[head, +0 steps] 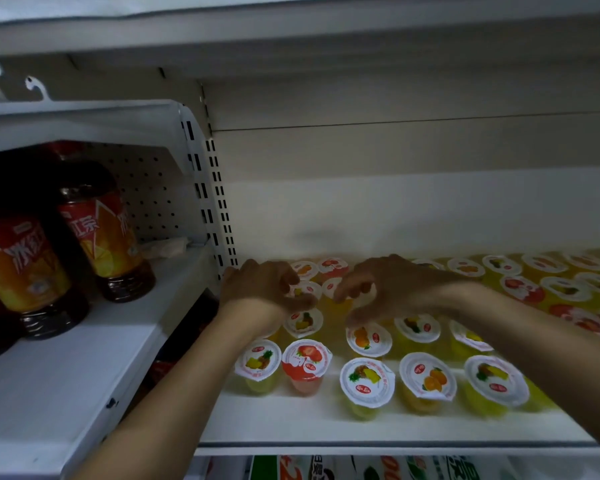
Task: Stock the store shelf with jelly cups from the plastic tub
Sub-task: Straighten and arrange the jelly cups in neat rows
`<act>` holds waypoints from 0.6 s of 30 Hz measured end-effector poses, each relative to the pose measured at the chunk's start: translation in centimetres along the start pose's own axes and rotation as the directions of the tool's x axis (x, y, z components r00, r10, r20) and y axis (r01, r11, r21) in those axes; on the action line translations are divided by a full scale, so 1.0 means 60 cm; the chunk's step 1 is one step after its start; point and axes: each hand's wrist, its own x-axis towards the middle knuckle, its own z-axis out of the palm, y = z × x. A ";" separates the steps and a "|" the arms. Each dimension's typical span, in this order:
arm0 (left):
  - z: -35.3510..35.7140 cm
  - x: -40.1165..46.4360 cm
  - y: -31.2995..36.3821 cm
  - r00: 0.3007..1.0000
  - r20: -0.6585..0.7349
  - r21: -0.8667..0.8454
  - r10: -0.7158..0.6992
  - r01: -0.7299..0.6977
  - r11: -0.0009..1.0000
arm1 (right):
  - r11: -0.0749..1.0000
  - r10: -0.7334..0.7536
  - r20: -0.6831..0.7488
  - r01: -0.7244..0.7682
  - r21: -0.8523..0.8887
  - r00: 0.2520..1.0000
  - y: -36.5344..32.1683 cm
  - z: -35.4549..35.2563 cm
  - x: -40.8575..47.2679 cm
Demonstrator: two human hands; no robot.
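White enamelled shelf [326, 422], centre and right of the frame, carries jelly cups [368, 382] upright in rows, foil lids up, so flavours read from above and rows pack closely. Front row of five sits set back from the lip, leaving a bare strip along the front edge.

Left hand [264, 289] and right hand [388, 289] reach into the rear left of the stock, near the slotted upright [219, 202]. Left fingers curl over a lid there; whether they actually grip a cup cannot be told, the frame being dim and blurred. Right fingers curl downward over the yellow cups; likewise undetermined. Judgement: cups are being seated or straightened in the back rows.

Plastic tub is not in view.

Room for movement: a gap shows in the second row from the front, between the pineapple cup [303, 322] and the orange cup [368, 338], directly under the hands. The shelf above is well clear of the hands. Forearms cross the front row closely; a dragged wrist could topple cups. Tea bottles [101, 233] stand on the adjoining shelf, left of frame, well apart.
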 end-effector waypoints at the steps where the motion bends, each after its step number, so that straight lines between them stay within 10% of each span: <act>1: 0.000 -0.010 0.000 1.000 0.026 0.044 -0.005 0.003 0.999 | 1.000 0.014 0.090 -0.014 0.005 0.996 -0.004 -0.007 -0.013; 8: 0.006 -0.037 0.006 0.997 0.075 0.110 -0.035 0.027 0.994 | 0.998 0.038 0.230 -0.027 -0.053 0.972 -0.012 0.007 -0.025; 18: 0.006 -0.041 0.012 0.994 0.099 0.010 -0.051 0.050 0.999 | 0.994 0.048 -0.013 -0.049 -0.095 0.999 -0.004 0.041 0.003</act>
